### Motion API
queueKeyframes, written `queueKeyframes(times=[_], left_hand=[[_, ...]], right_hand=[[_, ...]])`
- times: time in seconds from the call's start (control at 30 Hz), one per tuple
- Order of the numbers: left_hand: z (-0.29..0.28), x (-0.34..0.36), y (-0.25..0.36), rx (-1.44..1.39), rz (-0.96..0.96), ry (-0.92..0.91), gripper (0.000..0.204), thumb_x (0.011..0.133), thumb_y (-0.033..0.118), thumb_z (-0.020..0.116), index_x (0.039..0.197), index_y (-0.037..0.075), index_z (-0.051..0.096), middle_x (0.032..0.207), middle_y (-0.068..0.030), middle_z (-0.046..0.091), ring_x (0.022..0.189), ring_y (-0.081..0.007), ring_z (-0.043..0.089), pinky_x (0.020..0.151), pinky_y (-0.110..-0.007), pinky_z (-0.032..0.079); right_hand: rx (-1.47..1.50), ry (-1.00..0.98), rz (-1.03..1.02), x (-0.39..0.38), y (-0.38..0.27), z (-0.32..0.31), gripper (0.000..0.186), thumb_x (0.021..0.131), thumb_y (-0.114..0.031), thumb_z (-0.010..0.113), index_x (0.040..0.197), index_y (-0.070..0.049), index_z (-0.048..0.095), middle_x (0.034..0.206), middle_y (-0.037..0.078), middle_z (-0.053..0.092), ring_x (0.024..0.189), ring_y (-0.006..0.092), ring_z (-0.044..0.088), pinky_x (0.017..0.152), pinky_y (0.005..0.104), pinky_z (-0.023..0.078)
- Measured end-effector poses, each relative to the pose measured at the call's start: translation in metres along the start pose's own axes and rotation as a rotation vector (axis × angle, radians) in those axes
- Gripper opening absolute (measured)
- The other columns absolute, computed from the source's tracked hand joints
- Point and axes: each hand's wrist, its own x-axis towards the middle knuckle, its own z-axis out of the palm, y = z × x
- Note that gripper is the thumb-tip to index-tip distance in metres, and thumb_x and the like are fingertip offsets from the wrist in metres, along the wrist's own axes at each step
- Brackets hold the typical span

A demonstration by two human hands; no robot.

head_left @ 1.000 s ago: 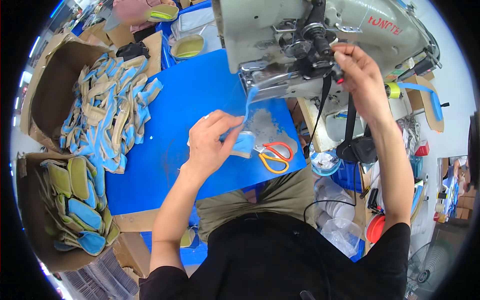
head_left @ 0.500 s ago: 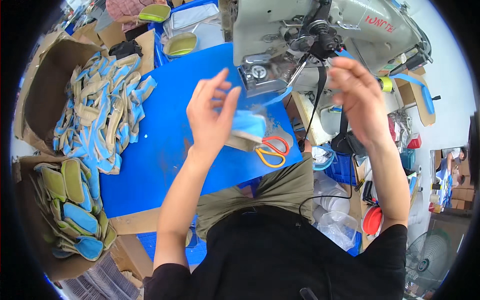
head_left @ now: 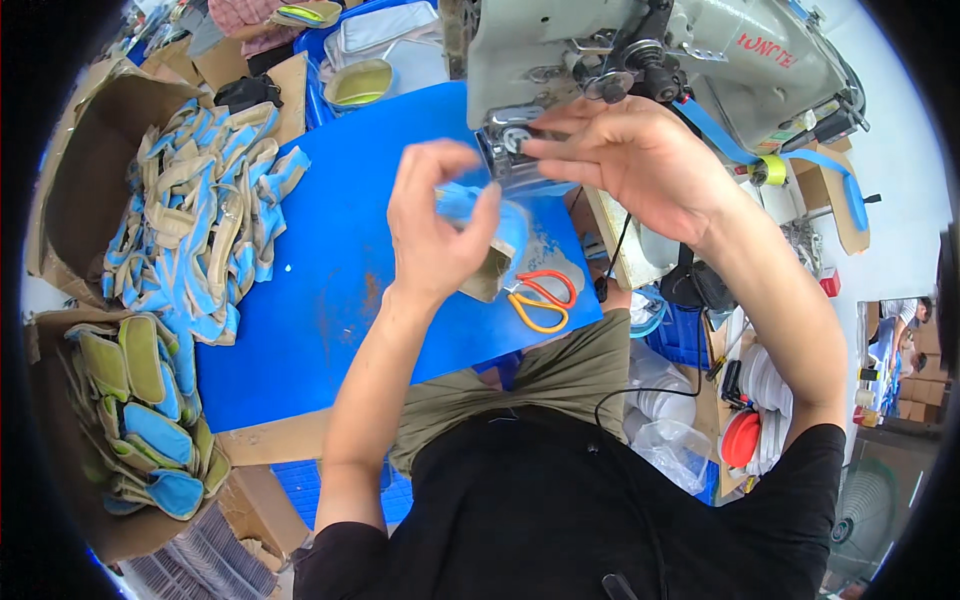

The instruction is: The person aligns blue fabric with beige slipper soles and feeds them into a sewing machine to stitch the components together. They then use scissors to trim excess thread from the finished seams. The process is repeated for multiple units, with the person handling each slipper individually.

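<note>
My left hand [head_left: 440,225], fingers curved and blurred with the thumb apart, is over a blue-and-beige fabric piece [head_left: 500,260] below the machine; I see no grip on it. My right hand [head_left: 635,165] is open, palm partly turned up, its fingers over the metal plate and mechanism [head_left: 510,140] of the grey sewing machine [head_left: 750,60]; whether the fingertips touch is unclear. Scissors with red and orange handles [head_left: 540,317] lie right of the fabric on the blue table surface [head_left: 320,370]. Blue tape [head_left: 720,130] runs from the machine past a yellow-green roll [head_left: 768,170].
A pile of blue-and-beige pieces [head_left: 200,220] spills from a carton [head_left: 80,150] at left. A lower carton [head_left: 60,390] holds green and blue pads [head_left: 150,430]. Another person [head_left: 255,20] holds a pad at upper left. A fan [head_left: 860,520] stands at lower right.
My right hand has moved from the upper mechanism leftward to the plate. My left hand has released the blue strip it pinched, risen and shifted right.
</note>
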Motion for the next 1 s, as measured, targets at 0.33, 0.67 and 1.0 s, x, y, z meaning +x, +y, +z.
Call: queueKeyframes(times=[0.33,0.67,1.0], left_hand=[[0.046,0.016,-0.013,-0.020,-0.235,-0.149,0.058,0.094,0.018,0.068,0.143,-0.004,0.047,0.132,-0.0258,0.057,0.121,-0.0429,0.059,0.101,-0.047,0.049],[0.042,0.015,-0.004,-0.004,-0.210,0.046,0.075,0.085,0.027,0.084,0.144,-0.004,0.050,0.139,-0.0250,0.058,0.126,-0.0393,0.060,0.104,-0.045,0.049],[0.024,-0.051,0.067,0.021,0.097,0.130,0.088,0.069,0.036,0.097,0.138,0.001,0.057,0.152,-0.0243,0.050,0.135,-0.0402,0.054,0.108,-0.048,0.045]], right_hand=[[-0.713,0.087,-0.166,0.000,0.014,0.004,0.046,0.085,-0.001,0.062,0.128,0.013,0.059,0.122,0.019,0.070,0.105,0.0194,0.070,0.089,0.0307,0.052],[-1.093,0.193,-0.396,-0.004,0.022,0.018,0.033,0.090,-0.010,0.065,0.117,0.010,0.067,0.103,0.024,0.069,0.094,0.0301,0.071,0.080,0.0396,0.054],[0.003,0.151,-0.056,-0.110,0.077,0.021,0.022,0.102,-0.016,0.067,0.119,-0.006,0.057,0.099,0.004,0.066,0.074,0.0066,0.054,0.066,0.0215,0.044]])
